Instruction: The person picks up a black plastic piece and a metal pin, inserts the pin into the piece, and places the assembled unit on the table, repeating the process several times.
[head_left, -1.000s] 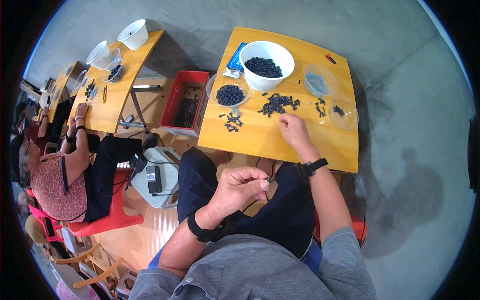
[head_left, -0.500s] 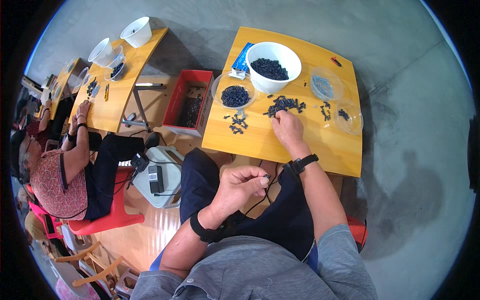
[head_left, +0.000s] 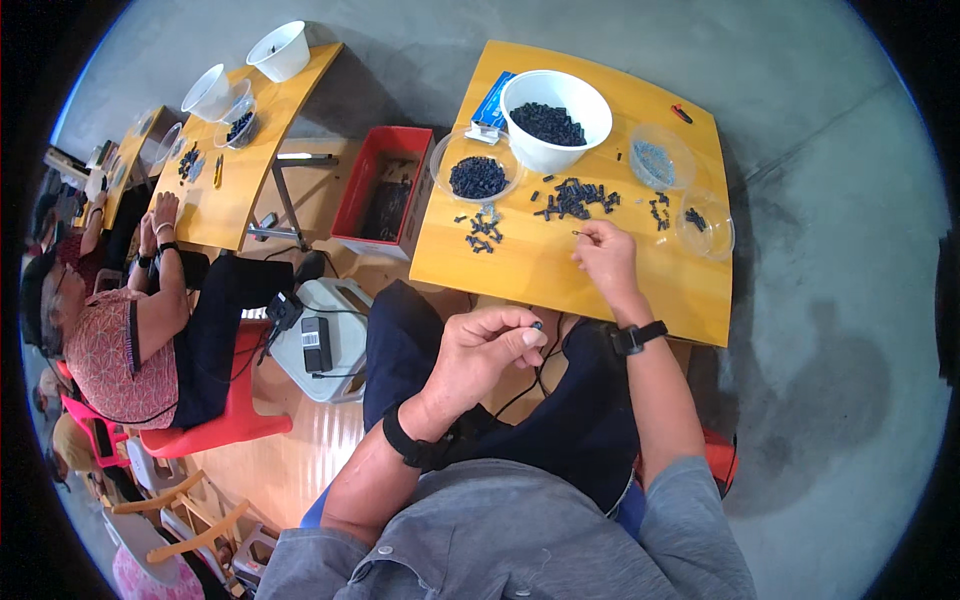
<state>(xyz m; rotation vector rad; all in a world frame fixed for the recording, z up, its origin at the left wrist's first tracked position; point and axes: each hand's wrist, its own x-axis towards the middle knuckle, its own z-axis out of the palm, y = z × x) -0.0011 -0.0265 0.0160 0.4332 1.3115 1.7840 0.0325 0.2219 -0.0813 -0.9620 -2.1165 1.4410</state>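
Note:
My left hand (head_left: 482, 352) is held over my lap, thumb and forefinger pinched on a small dark cylindrical part (head_left: 537, 325). Above the table's near side, my right hand (head_left: 608, 258) pinches a thin dark piece (head_left: 578, 233), too small to name. Just beyond it lies a loose pile of black plastic parts (head_left: 572, 199). More small black pieces (head_left: 484, 236) lie to the left, in front of a clear tub (head_left: 437, 176) full of black parts. At the right stand a clear tub of light blue-grey pieces (head_left: 655, 163) and a clear bowl (head_left: 717, 240) with some black parts.
A white bucket (head_left: 604, 105) of black parts stands at the back of the wooden table (head_left: 520, 285) beside a blue box (head_left: 494, 98). A red-handled tool (head_left: 682, 114) lies far right. Left are a red bin (head_left: 350, 208), a grey stool (head_left: 325, 290) and a seated person (head_left: 120, 330).
My right hand has lifted off the black pile and drawn back toward me, now with a thin piece in its fingertips. My left hand stays nearly in place. The view has shifted slightly.

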